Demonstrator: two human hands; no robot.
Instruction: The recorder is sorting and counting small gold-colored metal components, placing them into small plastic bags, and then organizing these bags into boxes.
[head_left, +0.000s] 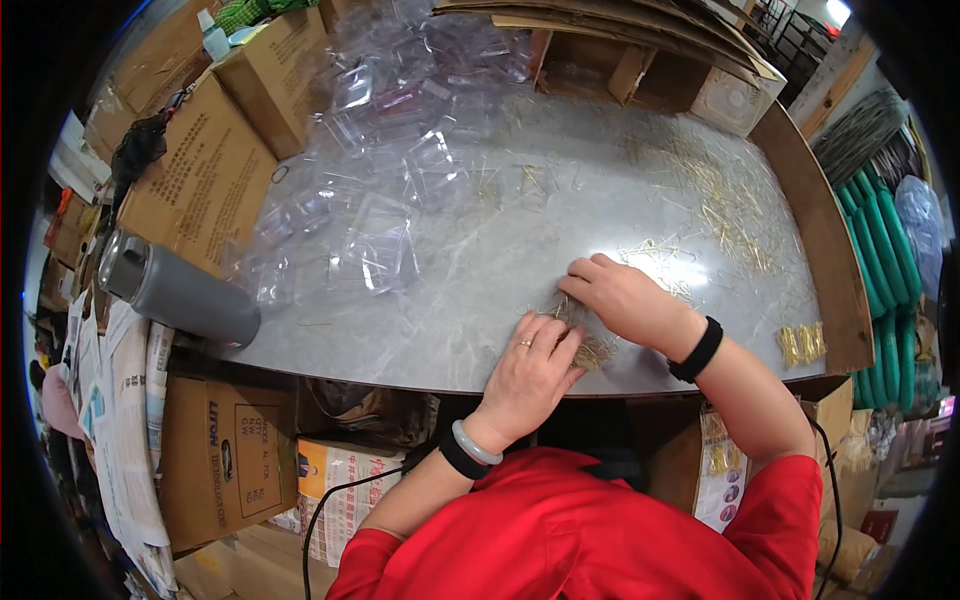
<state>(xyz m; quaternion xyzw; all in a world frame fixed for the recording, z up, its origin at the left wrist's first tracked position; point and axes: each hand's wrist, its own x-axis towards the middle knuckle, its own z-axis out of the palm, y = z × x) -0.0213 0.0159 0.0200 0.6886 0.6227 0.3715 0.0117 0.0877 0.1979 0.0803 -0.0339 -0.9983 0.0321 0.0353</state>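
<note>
Close to the table's front edge, my left hand (533,368) is curled against a bunch of thin gold-coloured wire pieces (594,352), which shows beside its thumb and fingertips. My right hand (630,302) is just beyond it, to the right. Its fingers are bent and closed together, pointing left over the same bunch; whatever they pinch is hidden beneath them. More loose gold wire pieces (655,255) lie right behind my right hand, in a bright patch of reflected light. The exact shape of the wires is too small to tell.
Clear plastic boxes (380,240) cover the left and back of the grey table (460,320). A grey bottle (190,295) stands at the left edge. Scattered wires (735,205) lie right, bundled ones (800,344) near the right corner. A cardboard wall (815,235) borders the right side.
</note>
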